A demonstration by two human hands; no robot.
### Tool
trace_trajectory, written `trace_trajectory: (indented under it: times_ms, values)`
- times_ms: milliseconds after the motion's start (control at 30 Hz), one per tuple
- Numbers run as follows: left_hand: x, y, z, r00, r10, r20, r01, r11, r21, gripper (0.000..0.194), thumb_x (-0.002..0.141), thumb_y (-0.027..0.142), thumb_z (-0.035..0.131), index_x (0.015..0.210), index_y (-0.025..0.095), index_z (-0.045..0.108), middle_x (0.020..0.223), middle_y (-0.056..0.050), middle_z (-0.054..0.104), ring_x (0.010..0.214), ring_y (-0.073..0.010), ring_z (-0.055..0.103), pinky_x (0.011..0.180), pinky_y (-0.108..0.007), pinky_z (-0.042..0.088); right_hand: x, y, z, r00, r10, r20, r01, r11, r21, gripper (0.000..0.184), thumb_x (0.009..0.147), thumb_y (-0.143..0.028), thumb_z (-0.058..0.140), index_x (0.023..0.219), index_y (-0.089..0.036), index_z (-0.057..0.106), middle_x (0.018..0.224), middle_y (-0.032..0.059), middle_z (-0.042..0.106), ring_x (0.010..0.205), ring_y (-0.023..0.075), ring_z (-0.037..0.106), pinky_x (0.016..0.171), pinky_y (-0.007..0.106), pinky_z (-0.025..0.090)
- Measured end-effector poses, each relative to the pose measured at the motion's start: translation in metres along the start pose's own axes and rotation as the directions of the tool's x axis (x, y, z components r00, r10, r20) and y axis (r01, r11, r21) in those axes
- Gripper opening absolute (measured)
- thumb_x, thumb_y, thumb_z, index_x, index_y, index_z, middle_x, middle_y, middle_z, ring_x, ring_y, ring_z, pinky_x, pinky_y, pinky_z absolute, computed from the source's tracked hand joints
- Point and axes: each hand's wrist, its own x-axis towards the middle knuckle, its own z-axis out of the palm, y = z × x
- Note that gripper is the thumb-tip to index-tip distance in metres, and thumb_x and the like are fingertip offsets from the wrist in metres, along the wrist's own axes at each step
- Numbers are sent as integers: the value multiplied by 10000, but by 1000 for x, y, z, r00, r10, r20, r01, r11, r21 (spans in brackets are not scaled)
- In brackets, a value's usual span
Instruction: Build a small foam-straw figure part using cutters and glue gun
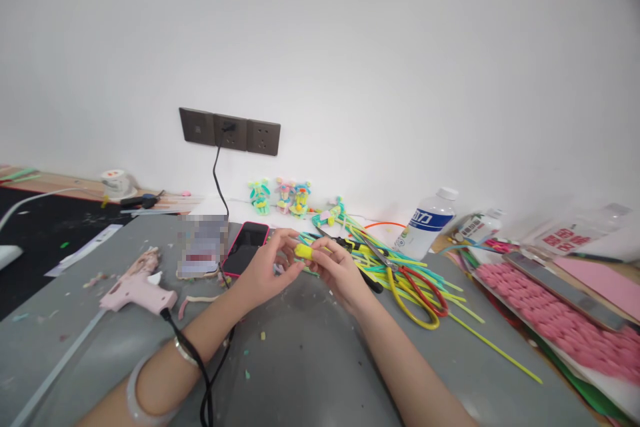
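My left hand [267, 265] and my right hand [336, 269] meet over the grey table [310, 360]. Together they pinch a small yellow fuzzy piece [303, 252] between their fingertips. Fingers of both hands are closed on it. A thin yellow-green stem runs out from the piece to the right. A bracelet and a bangle sit on my left wrist. Just behind my left hand lies a phone in a pink case [246, 248].
A pink glue gun [137, 288] with a black cord lies at left. Red and yellow scissors [413, 283] rest on a heap of green and yellow sticks [400, 267]. A water bottle [425, 221], small figures [283, 197], pink pieces on a tray [560, 323] and wall sockets [229, 131] surround them.
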Motion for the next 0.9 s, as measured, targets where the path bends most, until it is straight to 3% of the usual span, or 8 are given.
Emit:
trace_trajectory:
  times_ms: [133, 233, 433, 600, 900]
  values:
    - [1, -2, -1, 995, 91, 29, -94, 988, 123, 521, 879, 355, 612, 1355, 227, 440, 1283, -145, 572, 1193, -281, 545, 976, -418, 477, -2, 3, 6, 992, 105, 65, -113, 985, 128, 371, 665, -478, 802, 826, -223, 587, 746, -9, 597, 636, 133, 538, 640, 264, 454]
    - [1, -3, -2, 985, 164, 58, -172, 971, 165, 491, 901, 373, 578, 1363, 233, 488, 1367, -140, 541, 1293, -296, 470, 1100, -462, 360, -4, 8, 11, 976, 148, 158, -172, 973, 152, 335, 669, -431, 821, 817, -222, 606, 725, -25, 566, 642, 122, 525, 659, 250, 452]
    - [-1, -1, -4, 963, 218, 158, -244, 954, 174, 387, 907, 359, 570, 1279, 269, 624, 1406, -114, 525, 1289, -297, 481, 1098, -450, 365, -6, 16, 15, 935, 199, 295, -245, 961, 130, 427, 619, -449, 859, 930, -216, 683, 868, 16, 639, 759, 141, 570, 711, 254, 453]
    - [-1, 1, -3, 953, 221, 206, -259, 949, 180, 309, 935, 372, 521, 1148, 268, 719, 1393, -100, 558, 1259, -299, 502, 1086, -461, 368, -6, 19, 13, 944, 188, 272, -230, 964, 133, 402, 621, -463, 860, 886, -214, 688, 777, -2, 605, 684, 123, 537, 662, 251, 448]
    - [-1, 0, -1, 944, 251, 215, -287, 945, 156, 369, 991, 349, 407, 1154, 253, 724, 1281, -95, 633, 1226, -249, 529, 1052, -394, 398, -7, 22, 14, 941, 190, 281, -241, 957, 162, 300, 710, -405, 813, 892, -213, 672, 811, 4, 607, 686, 123, 553, 682, 275, 462]
